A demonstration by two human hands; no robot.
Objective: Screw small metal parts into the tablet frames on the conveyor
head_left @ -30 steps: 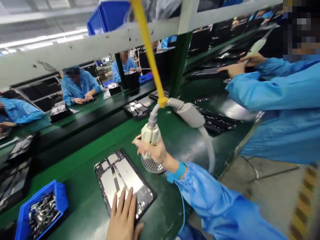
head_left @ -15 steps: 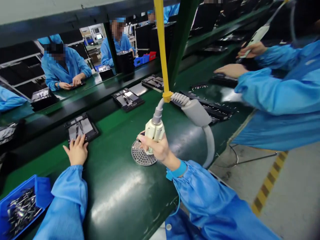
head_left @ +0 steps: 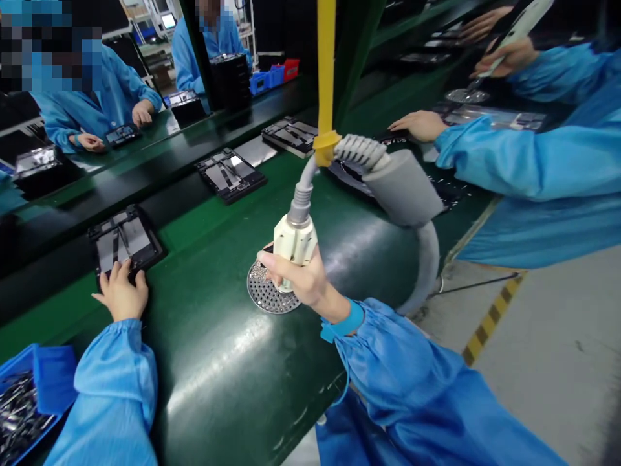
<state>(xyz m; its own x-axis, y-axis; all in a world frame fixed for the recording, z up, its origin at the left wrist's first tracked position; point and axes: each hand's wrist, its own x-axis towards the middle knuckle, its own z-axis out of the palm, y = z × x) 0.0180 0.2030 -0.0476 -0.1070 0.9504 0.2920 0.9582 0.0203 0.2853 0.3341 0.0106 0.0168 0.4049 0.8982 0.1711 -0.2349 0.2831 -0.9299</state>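
Observation:
My right hand [head_left: 303, 279] is wrapped round a cream-coloured hanging power tool [head_left: 294, 241], which hangs from a grey hose and a yellow strap. Just under the tool a round perforated metal disc [head_left: 269, 294] lies on the green bench. My left hand [head_left: 121, 294] reaches out to the left, fingers flat on the near edge of a black tablet frame [head_left: 123, 236] that lies at the edge of the dark conveyor belt [head_left: 58, 246].
More black tablet frames [head_left: 230, 175] ride the belt further along. A blue bin of small metal parts [head_left: 22, 401] sits at the near left. A co-worker in blue [head_left: 524, 162] works close on my right; other people sit across the line.
My left hand has pushed the tablet frame away from me onto the belt edge and still rests on it. My right hand keeps hold of the hanging tool over the disc.

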